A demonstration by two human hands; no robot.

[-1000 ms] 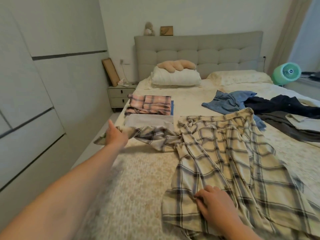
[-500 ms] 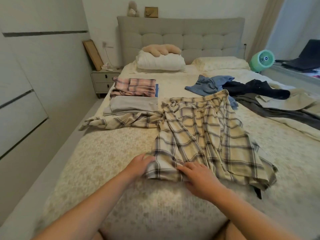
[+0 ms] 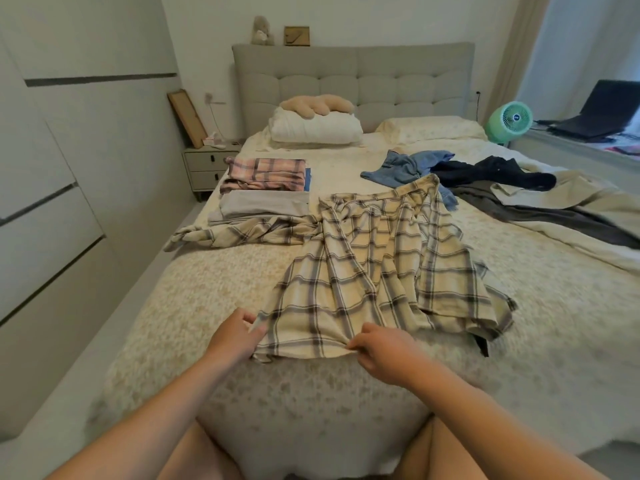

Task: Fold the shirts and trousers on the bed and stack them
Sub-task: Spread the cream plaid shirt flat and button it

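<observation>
My left hand (image 3: 232, 336) pinches the near left corner of the cream plaid shirt (image 3: 374, 271), thumb on top and fingers (image 3: 254, 320) curled onto the hem. My right hand (image 3: 384, 351) grips the same hem further right, bunching a small fold of cloth between thumb and fingertips. The shirt lies spread on the bed (image 3: 194, 299) — collar end away from me, one sleeve (image 3: 239, 233) stretched out toward the left edge, its cuff twisted.

Just beyond that sleeve sits a folded grey garment (image 3: 263, 206), and behind it a folded pink plaid piece (image 3: 265, 174) with a sliver of blue showing at its right side — what that blue thing is I cannot tell. To the right of the shirt's collar lies a loose heap: a blue denim item (image 3: 403, 168), a dark navy garment (image 3: 491, 173), a dark grey one (image 3: 540, 216) and a beige one (image 3: 568, 192), overlapping each other. Two pillows (image 3: 315, 129) rest against the padded headboard (image 3: 353, 74).
</observation>
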